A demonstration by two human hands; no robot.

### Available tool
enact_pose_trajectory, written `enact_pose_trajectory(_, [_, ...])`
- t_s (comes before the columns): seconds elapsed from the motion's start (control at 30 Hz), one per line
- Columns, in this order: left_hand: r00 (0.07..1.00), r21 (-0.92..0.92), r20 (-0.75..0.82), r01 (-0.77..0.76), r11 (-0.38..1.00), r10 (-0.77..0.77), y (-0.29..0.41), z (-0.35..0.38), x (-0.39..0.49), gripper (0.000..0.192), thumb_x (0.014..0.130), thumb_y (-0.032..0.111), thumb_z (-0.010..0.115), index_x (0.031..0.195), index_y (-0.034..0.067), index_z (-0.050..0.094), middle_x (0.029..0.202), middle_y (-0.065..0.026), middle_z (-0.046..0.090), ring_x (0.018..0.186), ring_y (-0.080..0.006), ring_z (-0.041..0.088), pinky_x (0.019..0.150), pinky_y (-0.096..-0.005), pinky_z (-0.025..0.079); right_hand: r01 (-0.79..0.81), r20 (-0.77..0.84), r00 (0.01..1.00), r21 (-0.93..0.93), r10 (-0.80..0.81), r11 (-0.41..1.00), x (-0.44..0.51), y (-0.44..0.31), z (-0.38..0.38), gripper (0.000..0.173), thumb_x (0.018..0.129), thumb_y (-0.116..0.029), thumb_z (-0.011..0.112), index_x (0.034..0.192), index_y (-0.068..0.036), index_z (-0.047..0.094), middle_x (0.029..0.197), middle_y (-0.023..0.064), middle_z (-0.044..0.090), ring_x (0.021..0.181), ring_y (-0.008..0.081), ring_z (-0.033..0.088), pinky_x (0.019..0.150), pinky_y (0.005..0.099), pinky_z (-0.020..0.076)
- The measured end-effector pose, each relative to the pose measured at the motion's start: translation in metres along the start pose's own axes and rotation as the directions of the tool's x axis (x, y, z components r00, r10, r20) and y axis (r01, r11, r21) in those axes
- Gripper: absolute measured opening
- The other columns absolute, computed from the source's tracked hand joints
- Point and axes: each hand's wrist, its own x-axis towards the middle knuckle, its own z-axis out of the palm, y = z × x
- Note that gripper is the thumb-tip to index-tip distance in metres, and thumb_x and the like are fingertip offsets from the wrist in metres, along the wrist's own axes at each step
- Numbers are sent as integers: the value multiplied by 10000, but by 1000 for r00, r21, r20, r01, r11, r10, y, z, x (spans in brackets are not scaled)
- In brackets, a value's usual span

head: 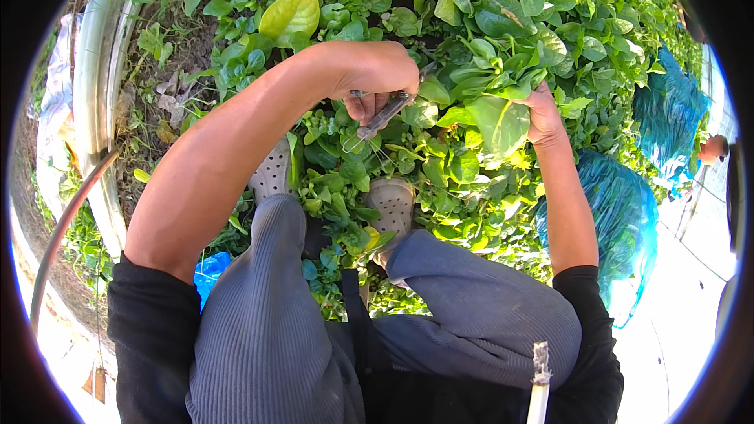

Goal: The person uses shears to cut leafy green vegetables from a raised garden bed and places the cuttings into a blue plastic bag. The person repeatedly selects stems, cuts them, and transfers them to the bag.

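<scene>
My left hand (pixel 383 79) is closed around a narrow dark hand tool (pixel 386 115), with a thin wire loop at its near end. The tool's far end runs in among stems and is partly hidden, so its exact kind is unclear. To the right, my right hand (pixel 543 115) grips a bunch of broad green leaves (pixel 500 121), which look like Malabar spinach. The bunch leans left toward the tool, and leaves cover most of my right fingers. Low leafy plants (pixel 341 171) grow below both hands and around my perforated clogs (pixel 392 203).
Blue plastic bags (pixel 618 212) holding greenery stand at the right. A blue plastic piece (pixel 211 274) lies by my left leg. Rolled translucent sheeting (pixel 97 70) and a bent reddish-brown rod (pixel 65 224) line the left side. A cigarette (pixel 539 388) with ash juts in below.
</scene>
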Motion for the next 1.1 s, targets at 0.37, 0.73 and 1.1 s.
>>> enact_pose_trajectory(0.37, [979,-100,-145,-160,982,145,-10,20,17,297,1036,265,583,1040,-20,666,665,-122,628,513,-232,607,475,-398,465,7,-2,1000,-44,-7,999,-3,1,-3,574,828,17,783,1381,-56,648,1261,74,750,1089,227,740,987,403,585])
enact_pose_trajectory(0.73, [969,-243,-221,-167,956,113,-24,6,-28,279,1063,300,557,1090,50,679,723,-102,720,542,-172,695,432,-315,360,127,180,983,-470,-46,873,-70,-87,58,660,818,-4,794,1456,-39,624,1391,124,707,1237,256,705,1095,421,547])
enact_pose_trajectory(1.1, [775,607,-447,-103,788,446,26,14,-4,393,884,206,593,1158,-4,781,1138,-236,789,1088,-404,768,941,-493,611,398,454,886,-634,98,-663,-20,-86,166,508,730,48,681,1204,-116,764,1652,74,492,1091,347,727,889,480,600])
